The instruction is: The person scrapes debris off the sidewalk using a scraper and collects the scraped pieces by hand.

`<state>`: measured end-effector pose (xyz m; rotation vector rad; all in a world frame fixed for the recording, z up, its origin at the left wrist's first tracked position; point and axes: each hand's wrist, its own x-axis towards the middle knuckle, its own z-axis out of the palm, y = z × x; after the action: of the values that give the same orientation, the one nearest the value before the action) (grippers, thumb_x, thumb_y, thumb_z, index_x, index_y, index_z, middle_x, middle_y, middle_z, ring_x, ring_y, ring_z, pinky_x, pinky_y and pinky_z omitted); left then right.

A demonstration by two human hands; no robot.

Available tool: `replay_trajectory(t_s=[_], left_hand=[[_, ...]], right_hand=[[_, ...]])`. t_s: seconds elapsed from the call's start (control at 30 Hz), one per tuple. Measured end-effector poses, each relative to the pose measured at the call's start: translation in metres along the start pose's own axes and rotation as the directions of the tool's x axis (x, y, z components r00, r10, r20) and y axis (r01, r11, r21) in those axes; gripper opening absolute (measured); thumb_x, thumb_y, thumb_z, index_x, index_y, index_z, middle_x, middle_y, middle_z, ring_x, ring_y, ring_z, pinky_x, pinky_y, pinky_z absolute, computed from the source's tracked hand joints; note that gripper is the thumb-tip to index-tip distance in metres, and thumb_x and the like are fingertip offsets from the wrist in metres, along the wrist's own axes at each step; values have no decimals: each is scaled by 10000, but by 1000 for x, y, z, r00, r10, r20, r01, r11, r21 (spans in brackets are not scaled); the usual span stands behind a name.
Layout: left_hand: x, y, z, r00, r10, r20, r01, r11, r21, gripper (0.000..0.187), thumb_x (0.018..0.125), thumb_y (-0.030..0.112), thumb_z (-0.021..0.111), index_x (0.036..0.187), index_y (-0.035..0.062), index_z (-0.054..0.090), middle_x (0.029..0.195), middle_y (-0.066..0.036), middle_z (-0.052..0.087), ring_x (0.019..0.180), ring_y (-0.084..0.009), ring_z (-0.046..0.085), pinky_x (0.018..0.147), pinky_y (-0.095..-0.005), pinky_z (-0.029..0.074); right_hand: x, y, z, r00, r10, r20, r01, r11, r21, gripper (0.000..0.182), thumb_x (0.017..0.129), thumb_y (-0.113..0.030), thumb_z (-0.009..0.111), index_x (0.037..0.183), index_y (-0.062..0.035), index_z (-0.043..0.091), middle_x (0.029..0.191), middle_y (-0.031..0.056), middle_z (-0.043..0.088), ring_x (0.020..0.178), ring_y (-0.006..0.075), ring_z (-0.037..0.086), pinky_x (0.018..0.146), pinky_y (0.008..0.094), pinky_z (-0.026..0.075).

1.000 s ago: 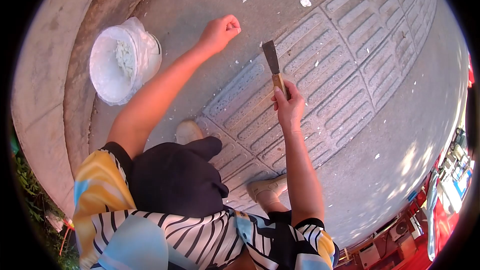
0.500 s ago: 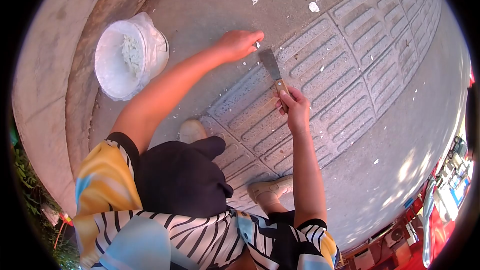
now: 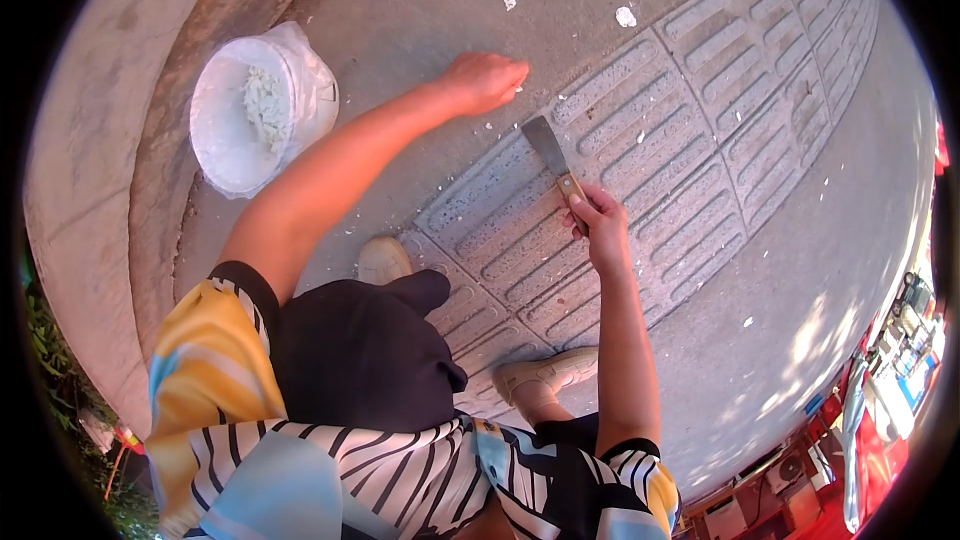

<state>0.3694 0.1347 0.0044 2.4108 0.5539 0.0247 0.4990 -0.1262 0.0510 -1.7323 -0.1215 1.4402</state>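
My left hand (image 3: 484,82) is closed above the grey pavement, its fingers pressed together at a small white flake near the fingertips. My right hand (image 3: 600,222) is wrapped round the wooden handle of a scraper (image 3: 547,148), whose flat metal blade points up and left over the ribbed paving tiles (image 3: 620,140). The blade is a little below and right of my left hand, apart from it. At the upper left a white bucket (image 3: 222,150), lined with a plastic bag, leans with its mouth towards me and holds white flakes (image 3: 265,108).
White scraps (image 3: 626,17) lie scattered on the pavement and tiles. A stone kerb (image 3: 95,160) runs down the left side, with green plants (image 3: 60,360) beyond it. My shoes (image 3: 385,261) stand on the ground below my hands. Red cloth and assorted goods are at the lower right.
My right hand and the scraper have moved slightly down and right, away from my left hand. My left hand has turned a little and its fingers are more tucked in.
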Motion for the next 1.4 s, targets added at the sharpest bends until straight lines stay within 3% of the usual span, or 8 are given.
replay_trajectory(t_s=[0.27, 0.3, 0.4, 0.6, 1.1, 1.2, 1.3, 1.4], left_hand=[[-56, 33, -119, 960, -278, -32, 248, 897, -367, 100, 829, 145, 590, 826, 59, 539, 577, 5, 444, 537, -116, 403, 517, -286, 351], [-58, 26, -119, 958, -276, -84, 226, 899, -375, 106, 828, 146, 594, 852, 52, 552, 584, 0, 458, 552, -121, 431, 528, -294, 362], [-49, 25, -102, 948, -319, 22, 309, 898, -313, 146, 825, 152, 606, 924, 58, 556, 628, -19, 494, 584, -146, 471, 555, -314, 385], [-16, -5, -18, 994, -100, -50, 92, 986, -141, 302, 796, 161, 634, 1065, 83, 521, 776, -76, 596, 728, -279, 587, 635, -410, 447], [-2, -16, 9, 994, -70, -81, 55, 983, -176, 150, 785, 150, 628, 914, 100, 570, 713, -95, 598, 704, -294, 601, 600, -415, 446], [-5, -13, 3, 994, -69, -84, 46, 969, -244, 151, 805, 171, 633, 910, 87, 563, 672, -66, 574, 634, -234, 574, 573, -375, 428], [-11, -6, -18, 964, -267, 9, 242, 856, -457, 168, 823, 195, 644, 910, 73, 567, 646, -6, 525, 611, -130, 506, 567, -302, 395], [-38, 17, -71, 943, -326, -62, 213, 737, -642, 182, 834, 204, 648, 931, 67, 579, 658, 51, 469, 647, -56, 433, 582, -241, 356]], right_hand=[[1, -12, 9, 997, 11, 79, -5, 997, -71, 243, 885, -84, 581, 1096, 35, 606, 838, 70, 653, 601, 89, 550, 470, 210, 395], [3, -13, 12, 996, 1, 84, 2, 999, -38, 241, 886, -86, 579, 1092, 36, 607, 837, 70, 652, 598, 88, 546, 469, 212, 393], [12, -18, 14, 997, -11, 81, 8, 1000, 27, 241, 889, -95, 573, 1084, 42, 607, 832, 70, 651, 588, 86, 534, 466, 215, 386], [30, -24, 14, 996, 26, 82, -30, 998, 52, 253, 891, -117, 573, 1080, 49, 602, 820, 67, 646, 586, 87, 527, 463, 218, 373], [57, -38, 13, 989, 55, 135, -54, 999, -10, 253, 896, -143, 573, 1085, 22, 603, 867, 63, 649, 610, 94, 542, 457, 210, 369], [58, -37, 19, 988, 44, 145, -48, 998, 28, 243, 886, -130, 583, 1075, 19, 619, 854, 54, 653, 608, 93, 542, 468, 214, 365], [55, -39, 27, 985, 10, 173, -20, 998, 56, 254, 888, -125, 588, 1096, 16, 618, 853, 52, 650, 609, 89, 538, 468, 209, 363], [46, -45, 38, 978, -43, 205, 28, 997, 74, 259, 883, -116, 599, 1105, 17, 616, 851, 54, 649, 609, 84, 533, 466, 202, 362]])
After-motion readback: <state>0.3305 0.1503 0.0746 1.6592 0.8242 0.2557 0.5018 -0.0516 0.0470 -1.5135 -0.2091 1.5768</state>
